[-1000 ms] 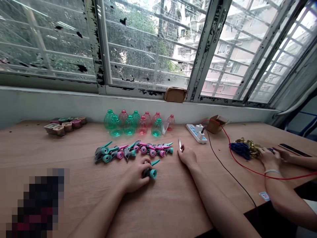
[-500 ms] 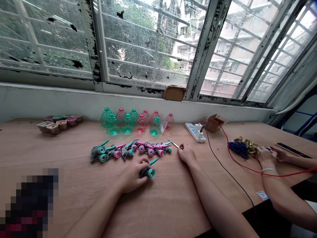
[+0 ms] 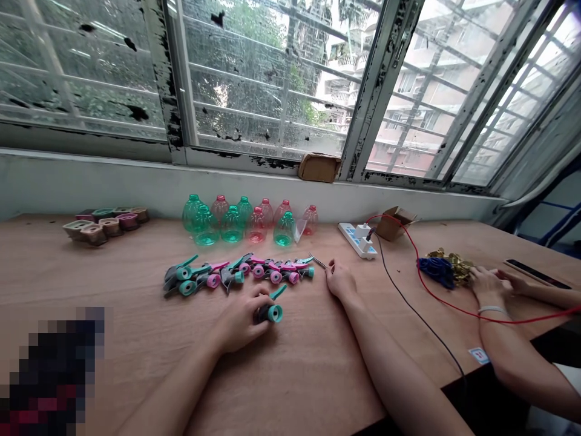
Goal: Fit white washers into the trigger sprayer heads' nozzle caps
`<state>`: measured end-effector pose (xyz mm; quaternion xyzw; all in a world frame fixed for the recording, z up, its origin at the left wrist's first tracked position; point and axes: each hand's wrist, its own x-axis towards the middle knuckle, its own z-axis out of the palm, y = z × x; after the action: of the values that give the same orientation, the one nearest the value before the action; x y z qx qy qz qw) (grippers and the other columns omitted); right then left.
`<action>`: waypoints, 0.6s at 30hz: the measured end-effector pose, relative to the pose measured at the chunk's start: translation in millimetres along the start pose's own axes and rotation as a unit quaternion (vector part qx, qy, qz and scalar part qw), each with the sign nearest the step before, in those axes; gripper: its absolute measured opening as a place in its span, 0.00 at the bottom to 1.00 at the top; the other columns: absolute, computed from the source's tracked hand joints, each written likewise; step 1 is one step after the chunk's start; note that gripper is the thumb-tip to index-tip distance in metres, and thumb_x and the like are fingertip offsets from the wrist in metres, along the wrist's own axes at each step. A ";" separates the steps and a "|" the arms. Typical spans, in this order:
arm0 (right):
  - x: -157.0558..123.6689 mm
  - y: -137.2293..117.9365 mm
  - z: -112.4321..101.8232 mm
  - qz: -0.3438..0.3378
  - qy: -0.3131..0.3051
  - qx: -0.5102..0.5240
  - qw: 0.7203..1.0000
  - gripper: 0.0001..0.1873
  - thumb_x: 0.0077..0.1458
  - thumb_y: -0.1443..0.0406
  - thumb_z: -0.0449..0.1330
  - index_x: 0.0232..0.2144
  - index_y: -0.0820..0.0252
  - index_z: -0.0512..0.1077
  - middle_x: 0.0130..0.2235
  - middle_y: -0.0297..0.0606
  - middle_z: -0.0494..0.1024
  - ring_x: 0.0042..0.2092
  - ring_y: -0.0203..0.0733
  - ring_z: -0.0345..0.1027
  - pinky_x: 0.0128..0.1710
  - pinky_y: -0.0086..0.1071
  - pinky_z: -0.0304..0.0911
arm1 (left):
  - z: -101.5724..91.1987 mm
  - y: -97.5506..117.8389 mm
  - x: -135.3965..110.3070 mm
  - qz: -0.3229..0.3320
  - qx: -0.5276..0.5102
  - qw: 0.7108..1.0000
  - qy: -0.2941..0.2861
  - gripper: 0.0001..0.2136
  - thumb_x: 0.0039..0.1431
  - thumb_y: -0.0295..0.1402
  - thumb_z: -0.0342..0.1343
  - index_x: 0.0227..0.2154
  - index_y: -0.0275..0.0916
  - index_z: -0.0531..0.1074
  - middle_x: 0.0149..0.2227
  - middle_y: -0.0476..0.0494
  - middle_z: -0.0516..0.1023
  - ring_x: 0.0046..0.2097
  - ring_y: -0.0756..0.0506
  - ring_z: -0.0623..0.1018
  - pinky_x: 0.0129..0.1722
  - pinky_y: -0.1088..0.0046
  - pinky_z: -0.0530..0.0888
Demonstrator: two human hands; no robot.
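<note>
Left hand (image 3: 240, 321) closes around a spray trigger head (image 3: 272, 313) with a teal collar and dark grey body; the head sits low on the wooden surface (image 3: 295, 387), its teal lever angled up and to the right. Right hand (image 3: 341, 283) lies on the surface in a narrow pose, its fingertips (image 3: 330, 266) at the end of a slim metal blade (image 3: 319, 262) that points up and to the left, apparently pinched.

Just beyond the left hand, a row of spray trigger heads (image 3: 236, 272) in teal, pink and grey lies on the surface, its right end near the blade. Farther back, by the wall under the window, stand teal and pink plastic bottles (image 3: 232, 225). To the right, a white power strip (image 3: 358, 239) carries plugs with a red cable (image 3: 454, 309) and a black cable (image 3: 408, 303). At far right, a second person's hands (image 3: 488, 281) are touching a blue and gold bundle (image 3: 438, 271).
</note>
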<state>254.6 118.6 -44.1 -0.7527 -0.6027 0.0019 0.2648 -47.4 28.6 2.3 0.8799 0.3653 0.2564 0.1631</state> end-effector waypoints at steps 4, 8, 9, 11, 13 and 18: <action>-1.0 -0.1 0.3 0.001 -0.001 0.009 1.000 0.08 0.58 0.64 0.55 0.37 0.58 0.72 0.38 0.40 0.77 0.42 0.44 0.68 0.38 0.31 0.57 | -0.6 -0.1 0.7 0.002 0.003 1.000 -0.012 0.08 0.51 0.30 0.57 0.35 0.40 0.73 0.41 0.46 0.72 0.40 0.46 0.73 0.37 0.74 0.67; -1.6 -1.2 -2.1 0.002 0.021 0.030 0.999 0.09 0.60 0.65 0.51 0.36 0.61 0.71 0.39 0.43 0.76 0.42 0.45 0.69 0.37 0.31 0.57 | -2.0 1.2 1.5 -0.011 0.015 1.000 -0.016 0.06 0.50 0.32 0.58 0.33 0.39 0.72 0.38 0.46 0.72 0.38 0.47 0.72 0.35 0.75 0.65; -1.8 -1.5 -3.9 0.001 0.029 0.039 0.999 0.11 0.61 0.65 0.49 0.38 0.61 0.71 0.39 0.44 0.76 0.41 0.45 0.69 0.36 0.31 0.57 | -2.2 1.5 1.6 -0.014 0.015 1.000 -0.014 0.06 0.50 0.33 0.58 0.32 0.39 0.72 0.38 0.47 0.72 0.37 0.47 0.72 0.34 0.75 0.65; -3.2 -2.7 -8.7 -0.007 0.045 0.059 0.997 0.14 0.63 0.65 0.45 0.43 0.62 0.69 0.38 0.44 0.77 0.38 0.44 0.70 0.34 0.30 0.56 | -2.1 1.8 1.7 -0.019 0.010 1.000 -0.006 0.06 0.51 0.33 0.58 0.32 0.39 0.72 0.36 0.47 0.72 0.36 0.48 0.72 0.34 0.75 0.65; -7.3 -5.8 -14.6 -0.018 0.062 0.076 0.995 0.17 0.65 0.63 0.41 0.47 0.62 0.66 0.38 0.43 0.76 0.37 0.44 0.70 0.33 0.30 0.56 | -1.6 2.0 1.4 -0.024 0.005 1.000 0.000 0.06 0.52 0.33 0.56 0.33 0.39 0.73 0.34 0.48 0.73 0.35 0.48 0.72 0.33 0.75 0.64; -33.3 -25.9 -25.9 -0.159 0.041 0.209 0.964 0.19 0.65 0.58 0.42 0.47 0.58 0.67 0.30 0.35 0.74 0.30 0.40 0.67 0.30 0.28 0.57 | 0.1 2.3 0.0 -0.049 -0.006 0.999 -0.016 0.06 0.52 0.30 0.55 0.34 0.39 0.72 0.27 0.51 0.73 0.29 0.50 0.70 0.28 0.76 0.61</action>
<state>230.4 81.5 -22.0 -0.5740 -0.6896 0.0546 0.4381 -46.1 27.0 3.4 0.8640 0.4037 0.2363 0.1861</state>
